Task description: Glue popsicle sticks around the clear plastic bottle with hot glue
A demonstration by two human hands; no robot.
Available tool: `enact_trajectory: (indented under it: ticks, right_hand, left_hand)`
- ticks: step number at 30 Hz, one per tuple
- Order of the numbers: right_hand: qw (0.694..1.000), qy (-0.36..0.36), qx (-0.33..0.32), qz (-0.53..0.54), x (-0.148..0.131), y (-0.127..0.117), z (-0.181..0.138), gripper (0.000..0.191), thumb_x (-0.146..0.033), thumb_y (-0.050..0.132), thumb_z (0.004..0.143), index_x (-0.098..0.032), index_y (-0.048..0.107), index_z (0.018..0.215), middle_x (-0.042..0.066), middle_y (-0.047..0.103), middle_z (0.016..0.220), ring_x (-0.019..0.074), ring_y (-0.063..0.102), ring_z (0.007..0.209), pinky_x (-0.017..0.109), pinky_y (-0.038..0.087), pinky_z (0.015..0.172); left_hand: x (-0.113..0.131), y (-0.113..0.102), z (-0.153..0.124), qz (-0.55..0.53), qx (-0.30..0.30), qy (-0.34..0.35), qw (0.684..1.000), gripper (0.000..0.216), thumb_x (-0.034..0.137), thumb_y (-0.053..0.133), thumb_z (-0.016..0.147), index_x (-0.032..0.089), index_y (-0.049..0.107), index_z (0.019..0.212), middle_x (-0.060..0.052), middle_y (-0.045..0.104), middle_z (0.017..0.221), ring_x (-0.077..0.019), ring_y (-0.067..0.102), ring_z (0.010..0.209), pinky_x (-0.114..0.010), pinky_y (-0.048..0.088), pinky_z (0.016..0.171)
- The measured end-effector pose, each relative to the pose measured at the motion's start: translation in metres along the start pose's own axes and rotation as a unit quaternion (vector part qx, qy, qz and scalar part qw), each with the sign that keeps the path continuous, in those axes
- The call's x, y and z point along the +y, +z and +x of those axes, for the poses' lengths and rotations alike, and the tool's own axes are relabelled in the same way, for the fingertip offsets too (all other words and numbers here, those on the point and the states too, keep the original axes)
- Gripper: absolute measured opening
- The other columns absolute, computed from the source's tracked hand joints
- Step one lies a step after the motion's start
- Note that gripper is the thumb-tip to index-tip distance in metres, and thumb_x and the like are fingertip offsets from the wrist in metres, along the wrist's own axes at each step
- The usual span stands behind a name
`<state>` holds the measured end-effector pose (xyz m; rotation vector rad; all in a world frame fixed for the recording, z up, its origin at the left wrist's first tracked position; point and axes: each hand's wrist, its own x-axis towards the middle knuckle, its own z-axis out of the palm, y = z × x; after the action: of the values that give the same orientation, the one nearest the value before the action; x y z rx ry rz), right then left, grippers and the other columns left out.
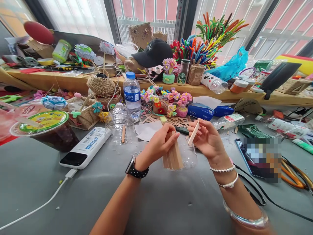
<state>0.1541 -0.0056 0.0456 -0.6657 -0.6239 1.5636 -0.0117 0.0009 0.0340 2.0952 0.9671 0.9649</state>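
My left hand (163,139) is closed around a cut piece of clear plastic bottle (190,157), its thumb pressing on several wooden craft sticks (174,156) that lie side by side along the plastic. Between the thumb and fingers of my right hand (209,138) is a single craft stick (194,133), tilted and held just to the right of the row. Behind my hands, many loose craft sticks (156,118) are spread on the grey table. Another clear bottle piece (117,122) stands to the left with one craft stick (123,133) on its side.
A power bank (85,148) with a white cable and a lidded drink cup (49,127) are on the left. A water bottle (132,94) stands behind. On the right lie a phone (249,158), orange-handled scissors (293,174) and a black cord (274,202).
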Motion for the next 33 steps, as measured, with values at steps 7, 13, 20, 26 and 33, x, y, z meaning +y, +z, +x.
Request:
enact_trajectory:
  ticks: [7,13,20,26,33]
  right_hand:
    - [0.998,0.017,-0.030,-0.055,-0.002,-0.001,0.000,0.027,-0.025,0.063,0.063,-0.019,0.037,0.058,-0.008,0.022,0.056,0.0038,0.020,0.044,0.016,0.026,0.038]
    - [0.985,0.055,-0.075,-0.147,-0.004,-0.003,-0.004,0.026,-0.028,0.060,0.065,-0.019,0.037,0.056,-0.007,0.024,0.054,0.0052,0.020,0.046,0.019,0.023,0.042]
    - [0.965,0.042,-0.127,-0.226,-0.002,-0.001,-0.006,0.026,-0.026,0.058,0.067,-0.018,0.037,0.053,-0.006,0.028,0.052,0.0066,0.023,0.048,0.021,0.019,0.044]
    - [0.956,0.030,-0.118,-0.265,-0.003,-0.001,-0.007,0.027,-0.026,0.061,0.065,-0.019,0.038,0.053,-0.007,0.031,0.051,0.0058,0.021,0.045,0.022,0.014,0.042]
    - [0.956,0.027,-0.101,-0.275,-0.002,-0.006,-0.005,0.028,-0.028,0.062,0.063,-0.018,0.038,0.053,-0.007,0.033,0.051,0.0050,0.023,0.044,0.022,0.012,0.041]
  left_hand:
    - [0.000,0.002,-0.003,-0.042,0.011,0.005,0.999,0.017,0.034,0.041,0.084,0.018,0.045,0.080,0.004,0.045,0.062,-0.0078,0.039,0.054,-0.020,0.032,0.050]
    - [0.003,-0.002,0.004,-0.102,-0.023,0.006,0.995,0.018,0.035,0.046,0.082,0.018,0.042,0.086,0.006,0.042,0.059,-0.0072,0.039,0.052,-0.019,0.029,0.047]
    - [0.003,0.000,0.004,-0.085,-0.028,0.006,0.996,0.015,0.033,0.044,0.083,0.019,0.040,0.083,0.005,0.047,0.064,-0.0073,0.041,0.054,-0.019,0.032,0.051]
    - [0.000,0.004,0.004,-0.088,0.003,0.003,0.996,0.025,0.040,0.052,0.078,0.019,0.039,0.085,0.004,0.048,0.067,-0.0088,0.044,0.058,-0.021,0.035,0.054]
    - [0.004,0.013,-0.001,-0.055,0.061,0.027,0.996,0.021,0.037,0.054,0.077,0.019,0.045,0.082,-0.001,0.054,0.079,-0.0125,0.051,0.072,-0.024,0.040,0.066]
